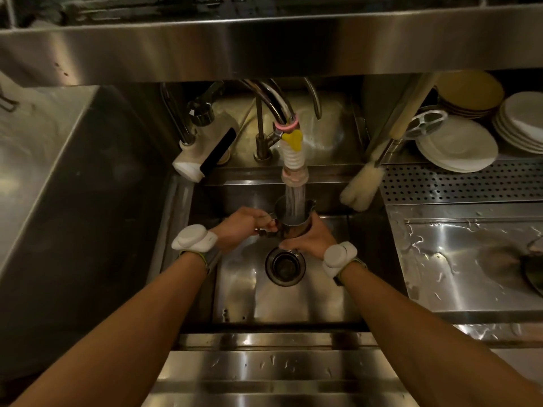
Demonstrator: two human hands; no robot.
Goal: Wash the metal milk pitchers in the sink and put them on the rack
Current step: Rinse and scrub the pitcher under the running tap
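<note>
1. Metal milk pitcher (pixel 293 220): it is held upright above the back half of the steel sink (pixel 293 306), just behind the drain, with its mouth up.
2. A broad steel shelf (pixel 264 45) runs across the top of the view, over the back edge of the sink.
3. Dull steel surfaces flank the sink on the left. On the right is a wet draining board (pixel 470 259), beaded with water.
4. Behind the draining board, at the right back corner, lies a perforated rack (pixel 458 183). Stacks of pale plates (pixel 458 148) stand at its far edge.
5. The tap's ribbed white nozzle (pixel 293 160) hangs over the sink's back edge. Its stream of water (pixel 295 198) falls straight into the pitcher.
6. A white tap unit (pixel 202 151) leans at the back left corner.
7. A bottle brush (pixel 361 186) hangs bristles-down at the back right corner.
8. The left hand (pixel 244 227) has its fingers curled round the pitcher's handle.
9. The right hand (pixel 311 239) wraps round the pitcher's lower body from the right.
10. Both wrists carry white bands (pixel 194 237).
11. The round drain (pixel 285 267) sits in the sink floor, below the hands.
</note>
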